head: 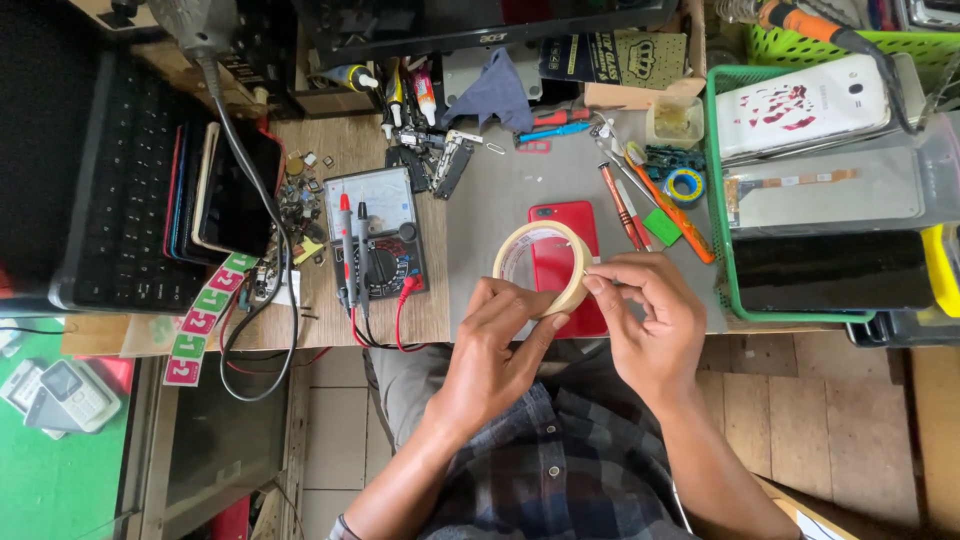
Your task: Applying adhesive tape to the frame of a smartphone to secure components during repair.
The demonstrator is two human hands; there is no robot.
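Note:
My left hand [497, 345] holds a roll of cream masking tape [541, 264] upright by its lower edge, above the front of the grey work mat. My right hand [648, 312] pinches at the roll's right rim with thumb and forefinger, at the tape's loose end. Directly under the roll lies a red phone [563, 235], back up, on the mat.
An analog multimeter [377, 232] with red and black probes sits left of the phone. Screwdrivers and an orange tool [668, 205] lie to the right, beside a green basket [722, 240] of phones. A stack of phones [225, 190] and a black keyboard [115, 180] are at the left.

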